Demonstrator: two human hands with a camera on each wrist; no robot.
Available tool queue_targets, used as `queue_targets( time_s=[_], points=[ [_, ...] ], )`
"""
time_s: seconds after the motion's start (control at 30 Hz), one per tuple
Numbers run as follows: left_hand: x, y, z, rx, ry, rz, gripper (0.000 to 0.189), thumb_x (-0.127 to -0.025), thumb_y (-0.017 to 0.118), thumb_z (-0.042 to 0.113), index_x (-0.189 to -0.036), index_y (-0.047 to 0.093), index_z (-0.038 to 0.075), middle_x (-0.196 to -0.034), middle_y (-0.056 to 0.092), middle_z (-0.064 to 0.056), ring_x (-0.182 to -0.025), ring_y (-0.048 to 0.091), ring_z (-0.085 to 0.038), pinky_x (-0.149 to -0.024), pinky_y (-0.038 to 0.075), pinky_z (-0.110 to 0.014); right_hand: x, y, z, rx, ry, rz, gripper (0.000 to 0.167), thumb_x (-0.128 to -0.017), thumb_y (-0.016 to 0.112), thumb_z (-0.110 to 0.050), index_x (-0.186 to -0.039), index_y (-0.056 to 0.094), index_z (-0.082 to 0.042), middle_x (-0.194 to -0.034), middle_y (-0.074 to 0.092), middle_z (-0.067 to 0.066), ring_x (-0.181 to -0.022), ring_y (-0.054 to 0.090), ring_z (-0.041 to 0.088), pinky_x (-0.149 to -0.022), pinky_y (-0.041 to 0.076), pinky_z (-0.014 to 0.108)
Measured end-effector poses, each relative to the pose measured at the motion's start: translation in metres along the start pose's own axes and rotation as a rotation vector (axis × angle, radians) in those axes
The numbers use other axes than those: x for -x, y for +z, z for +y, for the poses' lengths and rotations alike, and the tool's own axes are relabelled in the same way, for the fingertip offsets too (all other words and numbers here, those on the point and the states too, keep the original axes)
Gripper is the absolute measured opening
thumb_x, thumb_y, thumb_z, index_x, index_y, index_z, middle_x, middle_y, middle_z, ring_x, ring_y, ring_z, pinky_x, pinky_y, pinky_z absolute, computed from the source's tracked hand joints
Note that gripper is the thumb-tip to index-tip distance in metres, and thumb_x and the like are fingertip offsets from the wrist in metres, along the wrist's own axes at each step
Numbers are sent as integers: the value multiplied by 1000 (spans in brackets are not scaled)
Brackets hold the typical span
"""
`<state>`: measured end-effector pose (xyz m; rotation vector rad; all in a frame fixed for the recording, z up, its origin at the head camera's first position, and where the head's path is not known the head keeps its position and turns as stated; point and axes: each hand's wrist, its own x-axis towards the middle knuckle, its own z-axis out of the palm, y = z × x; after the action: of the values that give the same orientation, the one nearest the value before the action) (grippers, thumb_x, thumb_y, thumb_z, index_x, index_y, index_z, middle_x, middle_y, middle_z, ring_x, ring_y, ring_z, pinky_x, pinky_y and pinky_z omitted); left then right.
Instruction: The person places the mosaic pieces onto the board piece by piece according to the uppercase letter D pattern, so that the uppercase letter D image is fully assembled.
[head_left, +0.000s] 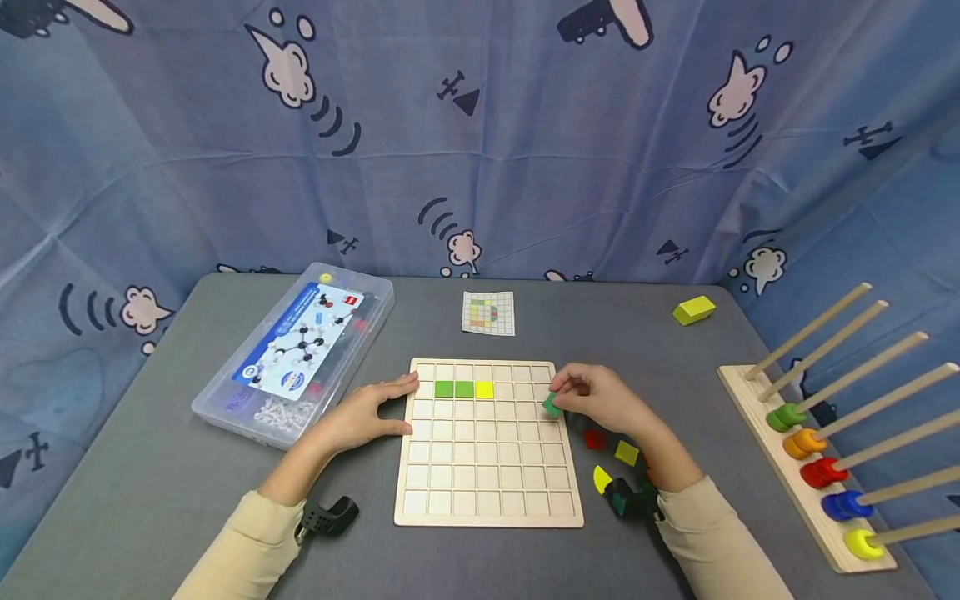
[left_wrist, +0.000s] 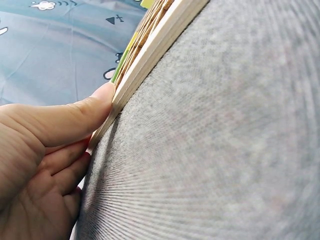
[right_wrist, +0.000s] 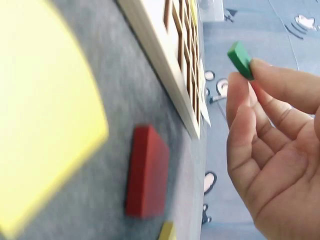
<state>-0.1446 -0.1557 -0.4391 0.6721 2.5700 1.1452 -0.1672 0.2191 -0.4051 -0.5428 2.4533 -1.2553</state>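
Note:
A wooden grid board [head_left: 487, 521] lies on the grey table. Two green tiles [head_left: 444, 389] and a yellow tile [head_left: 484, 389] sit side by side in its upper rows. My left hand [head_left: 365, 414] touches the board's left edge, the thumb [left_wrist: 75, 117] against its side in the left wrist view. Over the board's right edge, my right hand [head_left: 600, 396] pinches a green tile [right_wrist: 241, 60] between thumb and fingertips. Below that hand lie a red tile [head_left: 594, 439], a yellow tile [head_left: 627, 452] and a yellow curved piece [head_left: 602, 479]; the right wrist partly hides other pieces.
Beyond the board lies a small printed grid card [head_left: 488, 313]. A clear plastic case [head_left: 360, 367] with a molecule picture stands at the left. On the right are a yellow block [head_left: 693, 310] and a wooden peg stand [head_left: 813, 492] with coloured rings. A patterned blue curtain hangs behind.

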Motion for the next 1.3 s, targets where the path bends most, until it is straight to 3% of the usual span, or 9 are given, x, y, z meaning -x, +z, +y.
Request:
queue_targets(
  time_s=[0.17, 0.53, 1.03, 1.3],
  points=[
    [0, 0, -1, 1, -1, -3, 72, -81, 75, 24, -142, 43, 5, -151, 35, -11, -140, 31, -33, -110, 29, -52, -5, 9, -7, 9, -20, -10, 12, -88, 66, -9, -96, 62, -1, -85, 63, 8, -76, 61, 22, -65, 53, 30],
    [-1, 0, -1, -1, -5, 0, 72, -80, 76, 24, -142, 44, 6, -151, 35, -11, -140, 30, -34, -111, 28, -54, -19, 21, -19, 84, -8, -25, 9, -87, 67, -9, -93, 64, -4, -84, 62, 5, -76, 56, 15, -66, 48, 24],
    [0, 1, -1, -3, -5, -8, 73, -81, 75, 25, -143, 42, 5, -151, 33, -12, -140, 28, -38, -111, 26, -56, -37, 33, -27, 154, -29, -95, 4, -86, 68, -7, -89, 67, -9, -80, 63, 0, -70, 54, 12, -64, 46, 25],
    [0, 1, 1, -8, -9, -6, 73, -80, 75, 24, -142, 43, 5, -151, 34, -12, -140, 29, -37, -110, 27, -55, -45, 37, -34, 203, -55, -152, 3, -86, 68, -8, -89, 68, -6, -78, 65, -2, -69, 56, 9, -67, 47, 25]
  ],
)
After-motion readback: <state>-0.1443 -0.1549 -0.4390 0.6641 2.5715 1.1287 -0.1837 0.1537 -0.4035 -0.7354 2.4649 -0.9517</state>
